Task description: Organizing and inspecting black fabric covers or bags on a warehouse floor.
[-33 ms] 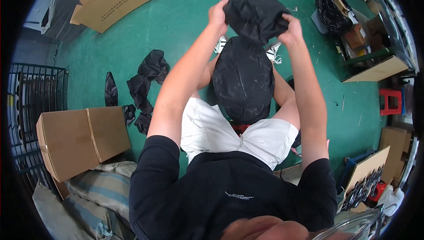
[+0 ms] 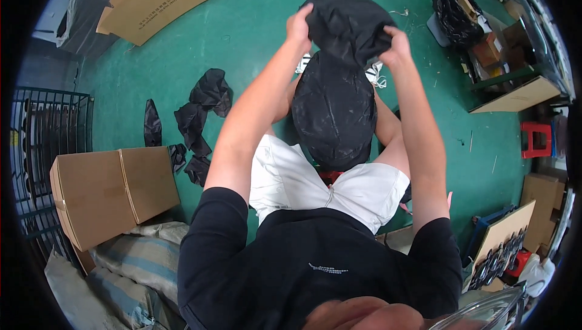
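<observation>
We see both hands raised out in front of the body, gripping a single black fabric piece [image 2: 348, 20] between them. The left hand [image 2: 298, 30] pinches its left edge, with the thumb lying near the upper corner; the right hand [image 2: 397, 48] grasps the right edge, lower down, with its thumb on the side toward us. The fabric piece hangs above the green floor [image 2: 267, 2], slightly tilted, bulging and creased between the two grips.

Just below it we see a large, rounded black bundle [image 2: 333, 108] between the bent legs, its far end near the white shoes [image 2: 374, 77]. The lower edge of the fabric piece overlaps that far end in our view, but we cannot tell whether the two touch. Neither hand is on the bundle.

We judge the step in hand to be handling the fabric piece with both hands, holding it spread by its sides. As we read it, the next move calls for a secure pinch on each edge and an even pull, so that the soft cloth does not fold in on itself or slip from one side.

To the left, crumpled black pieces [image 2: 211, 90] lie on the floor near a narrow black piece [image 2: 153, 125], and a closed cardboard box [image 2: 148, 175] sits nearer to us, beside striped sacks [image 2: 133, 257].
</observation>
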`<act>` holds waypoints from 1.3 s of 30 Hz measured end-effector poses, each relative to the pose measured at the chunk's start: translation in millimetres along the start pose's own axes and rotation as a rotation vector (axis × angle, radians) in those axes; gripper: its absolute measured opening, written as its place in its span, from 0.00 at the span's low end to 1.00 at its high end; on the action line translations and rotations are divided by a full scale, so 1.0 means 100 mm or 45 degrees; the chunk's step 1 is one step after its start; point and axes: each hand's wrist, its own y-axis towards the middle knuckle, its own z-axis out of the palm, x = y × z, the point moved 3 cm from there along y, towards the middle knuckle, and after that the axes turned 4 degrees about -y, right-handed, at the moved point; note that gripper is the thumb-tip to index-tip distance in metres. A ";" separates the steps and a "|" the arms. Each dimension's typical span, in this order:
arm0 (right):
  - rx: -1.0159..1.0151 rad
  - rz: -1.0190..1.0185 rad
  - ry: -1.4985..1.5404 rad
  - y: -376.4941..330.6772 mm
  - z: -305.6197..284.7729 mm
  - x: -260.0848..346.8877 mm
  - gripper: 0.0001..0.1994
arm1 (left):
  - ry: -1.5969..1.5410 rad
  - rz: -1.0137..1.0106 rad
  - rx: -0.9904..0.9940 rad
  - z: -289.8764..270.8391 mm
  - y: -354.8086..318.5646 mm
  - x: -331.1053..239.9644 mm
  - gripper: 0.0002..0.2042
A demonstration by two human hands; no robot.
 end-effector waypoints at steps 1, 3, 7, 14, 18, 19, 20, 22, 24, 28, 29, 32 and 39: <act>-0.029 0.071 0.001 0.13 -0.27 -0.19 0.16 | 0.027 -0.101 -0.056 -0.18 -0.02 0.20 0.17; -0.157 0.210 0.007 0.33 -0.79 -0.66 0.16 | 0.203 -0.219 -0.215 -0.74 -0.02 0.58 0.18; -0.430 0.230 -0.095 0.31 -1.80 -1.44 0.15 | 0.314 -0.347 -0.473 -1.52 -0.53 1.31 0.18; -0.615 0.312 -0.509 -0.29 -2.12 -1.99 0.20 | 0.625 -0.546 -0.635 -2.32 -1.29 1.57 0.18; -0.720 0.313 -1.061 -0.57 -2.23 -2.09 0.25 | 0.906 -0.596 -0.677 -2.54 -1.57 1.67 0.19; -0.747 0.311 -1.052 -0.60 -2.40 -2.10 0.25 | 0.969 -0.691 -0.558 -2.43 -1.64 1.71 0.21; -0.781 0.239 -1.138 -0.60 -2.47 -2.11 0.23 | 0.969 -0.678 -0.556 -2.47 -1.64 1.72 0.21; -0.789 0.167 -1.227 -0.59 -2.53 -2.11 0.22 | 0.953 -0.586 -0.599 -2.59 -1.68 1.71 0.24; -0.664 0.200 -1.303 -0.64 -2.77 -2.10 0.20 | 0.968 -0.648 -0.529 -2.37 -1.76 1.70 0.27; -0.741 0.090 -1.228 -0.76 -2.74 -2.14 0.19 | 1.068 -0.615 -0.573 -2.33 -1.82 1.68 0.28; -0.713 0.076 -1.299 -0.78 -2.66 -2.14 0.19 | 1.112 -0.570 -0.653 -2.40 -1.84 1.67 0.27; -0.672 0.031 -1.532 -0.82 -2.59 -2.07 0.20 | 1.355 -0.532 -0.558 -2.50 -1.83 1.60 0.28; -0.748 -0.003 -1.827 -0.88 -2.61 -2.06 0.19 | 1.434 -0.504 -0.607 -2.50 -1.88 1.65 0.28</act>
